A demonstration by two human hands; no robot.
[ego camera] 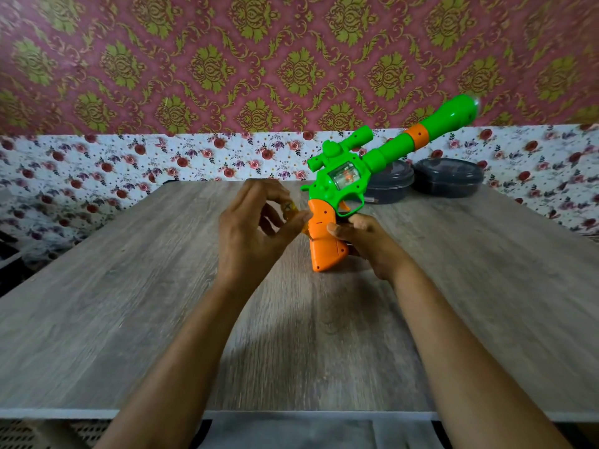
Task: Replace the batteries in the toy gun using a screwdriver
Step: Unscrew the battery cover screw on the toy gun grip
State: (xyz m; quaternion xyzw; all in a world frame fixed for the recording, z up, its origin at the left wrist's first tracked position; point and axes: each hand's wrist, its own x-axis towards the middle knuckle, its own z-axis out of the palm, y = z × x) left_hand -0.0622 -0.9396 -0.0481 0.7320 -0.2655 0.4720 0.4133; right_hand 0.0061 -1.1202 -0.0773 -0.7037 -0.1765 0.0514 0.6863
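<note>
A person sits at a wooden table (pixel 129 303) with both arms stretched out over it. The right hand (pixel 369 244) grips the toy gun (pixel 343 176) by its orange handle (pixel 324 244). The thumb lies on the side of the handle and the fingers wrap around the back.

The gun is out past the middle of the table, nearer the far edge. Its handle points down at the table. I cannot tell if the bottom touches the wood. The long green barrel (pixel 434 124) tilts up toward the far right corner. A green scope (pixel 340 147) sits on top.

The left hand (pixel 249 234) is just beside the handle, on its left. Its fingers are bent around a small yellow thing (pixel 287 207), too blurry to name.

Two dark round tubs with lids (pixel 449 176) stand side by side at the far edge, behind the gun.
</note>
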